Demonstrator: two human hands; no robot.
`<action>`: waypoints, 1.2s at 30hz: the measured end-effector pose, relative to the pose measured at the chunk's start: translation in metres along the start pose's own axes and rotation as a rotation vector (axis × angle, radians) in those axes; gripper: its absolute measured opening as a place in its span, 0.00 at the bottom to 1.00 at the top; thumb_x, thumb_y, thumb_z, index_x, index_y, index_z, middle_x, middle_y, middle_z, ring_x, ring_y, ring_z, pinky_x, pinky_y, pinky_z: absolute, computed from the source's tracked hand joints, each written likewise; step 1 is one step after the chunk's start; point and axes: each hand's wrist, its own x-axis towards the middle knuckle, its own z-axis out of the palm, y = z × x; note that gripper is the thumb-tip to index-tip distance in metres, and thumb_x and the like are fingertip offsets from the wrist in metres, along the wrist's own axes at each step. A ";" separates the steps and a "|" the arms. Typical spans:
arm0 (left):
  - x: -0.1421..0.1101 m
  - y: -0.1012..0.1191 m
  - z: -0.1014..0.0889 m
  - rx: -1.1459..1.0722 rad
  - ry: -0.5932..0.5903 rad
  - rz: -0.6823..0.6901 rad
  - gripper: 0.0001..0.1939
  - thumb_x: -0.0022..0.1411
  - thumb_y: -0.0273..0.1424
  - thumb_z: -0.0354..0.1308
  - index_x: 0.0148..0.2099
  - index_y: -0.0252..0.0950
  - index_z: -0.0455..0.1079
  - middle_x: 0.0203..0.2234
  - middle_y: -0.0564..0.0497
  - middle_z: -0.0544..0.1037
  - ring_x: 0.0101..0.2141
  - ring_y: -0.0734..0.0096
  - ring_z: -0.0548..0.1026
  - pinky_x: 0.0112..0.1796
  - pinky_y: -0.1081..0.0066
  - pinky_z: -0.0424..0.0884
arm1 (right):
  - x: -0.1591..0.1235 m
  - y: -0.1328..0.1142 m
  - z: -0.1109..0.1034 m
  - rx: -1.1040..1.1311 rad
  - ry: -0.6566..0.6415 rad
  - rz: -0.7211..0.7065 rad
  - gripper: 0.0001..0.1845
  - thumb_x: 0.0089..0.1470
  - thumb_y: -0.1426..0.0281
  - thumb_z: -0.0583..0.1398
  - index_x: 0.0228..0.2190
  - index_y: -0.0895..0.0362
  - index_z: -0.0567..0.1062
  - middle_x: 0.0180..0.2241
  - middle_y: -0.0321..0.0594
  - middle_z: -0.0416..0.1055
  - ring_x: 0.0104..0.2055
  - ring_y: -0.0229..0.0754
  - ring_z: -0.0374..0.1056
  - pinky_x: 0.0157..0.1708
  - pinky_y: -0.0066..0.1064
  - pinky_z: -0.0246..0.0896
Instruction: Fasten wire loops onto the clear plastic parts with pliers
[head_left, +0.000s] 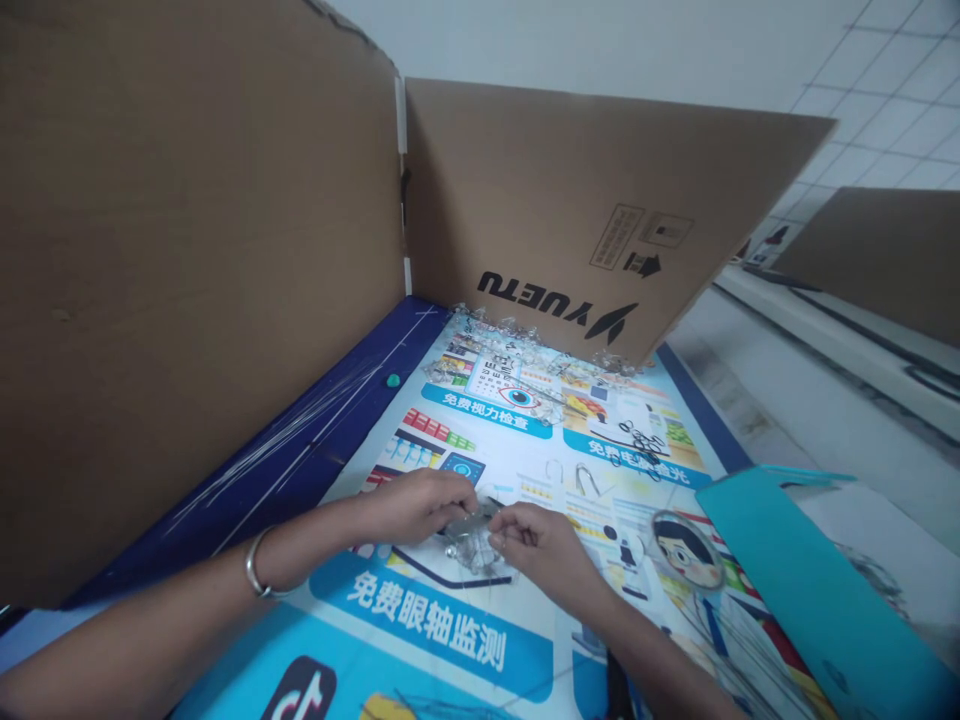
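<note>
On the table (356,430), midway between left and right edges: one clear wiry cluster (478,550), pinched by left hand (427,505) and right hand (546,542), each grip narrow; similar clusters (517,333) along far edge; teal box (795,570), right edge.

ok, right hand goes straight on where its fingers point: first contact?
The clear wiry piece at the fingertips of the right hand, possibly already touching. Past it, likely the left hand; depth is hard to judge.
</note>
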 end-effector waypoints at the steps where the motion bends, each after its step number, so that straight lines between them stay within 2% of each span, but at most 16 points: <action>1: 0.000 0.001 0.000 -0.003 0.002 -0.018 0.09 0.60 0.22 0.46 0.38 0.34 0.67 0.32 0.51 0.73 0.33 0.73 0.70 0.34 0.75 0.64 | 0.000 -0.001 -0.002 0.032 -0.027 0.018 0.07 0.46 0.67 0.59 0.28 0.56 0.74 0.17 0.30 0.59 0.21 0.32 0.54 0.21 0.23 0.49; 5: 0.001 0.003 0.000 -0.043 -0.022 -0.069 0.09 0.60 0.22 0.46 0.37 0.35 0.66 0.30 0.53 0.72 0.31 0.75 0.68 0.33 0.76 0.61 | 0.001 -0.005 -0.009 0.118 -0.109 0.075 0.08 0.44 0.66 0.60 0.29 0.56 0.75 0.18 0.30 0.60 0.21 0.32 0.53 0.21 0.23 0.48; 10: 0.000 0.003 -0.005 -0.200 -0.112 -0.086 0.07 0.59 0.23 0.47 0.38 0.34 0.64 0.30 0.53 0.70 0.30 0.76 0.65 0.31 0.77 0.60 | 0.000 -0.008 -0.012 0.201 -0.171 0.084 0.08 0.45 0.66 0.60 0.27 0.57 0.74 0.18 0.30 0.61 0.21 0.32 0.54 0.21 0.23 0.48; 16: -0.002 0.001 -0.008 -0.357 -0.203 -0.083 0.05 0.57 0.26 0.51 0.38 0.34 0.64 0.28 0.54 0.68 0.28 0.77 0.63 0.29 0.78 0.59 | -0.001 -0.007 -0.010 0.121 -0.136 0.063 0.06 0.44 0.67 0.60 0.25 0.58 0.74 0.18 0.31 0.61 0.21 0.32 0.54 0.20 0.22 0.49; 26: -0.001 0.000 -0.008 -0.421 -0.146 -0.098 0.03 0.56 0.25 0.52 0.35 0.35 0.63 0.28 0.55 0.68 0.28 0.77 0.64 0.29 0.78 0.59 | -0.001 -0.010 -0.017 0.150 -0.195 0.052 0.06 0.43 0.69 0.61 0.28 0.57 0.75 0.21 0.31 0.62 0.23 0.32 0.57 0.23 0.23 0.52; 29: -0.002 -0.001 -0.008 -0.465 -0.136 -0.117 0.03 0.55 0.25 0.53 0.35 0.35 0.63 0.27 0.56 0.68 0.27 0.78 0.64 0.29 0.78 0.60 | 0.000 -0.011 -0.018 0.130 -0.172 0.029 0.06 0.43 0.70 0.62 0.28 0.57 0.75 0.22 0.32 0.63 0.24 0.33 0.58 0.25 0.23 0.54; 33: -0.001 -0.004 -0.007 -0.536 -0.059 -0.113 0.06 0.54 0.24 0.54 0.37 0.35 0.62 0.27 0.56 0.68 0.28 0.78 0.66 0.30 0.78 0.62 | 0.003 -0.015 -0.017 0.061 -0.107 -0.031 0.04 0.43 0.70 0.61 0.26 0.56 0.74 0.23 0.32 0.64 0.25 0.33 0.59 0.25 0.24 0.55; 36: 0.000 -0.005 -0.008 -0.467 -0.003 -0.098 0.09 0.54 0.24 0.54 0.40 0.35 0.63 0.29 0.56 0.69 0.30 0.77 0.68 0.31 0.77 0.64 | 0.009 -0.017 -0.016 -0.046 -0.059 -0.090 0.02 0.44 0.72 0.61 0.26 0.55 0.73 0.24 0.32 0.64 0.25 0.33 0.60 0.26 0.24 0.55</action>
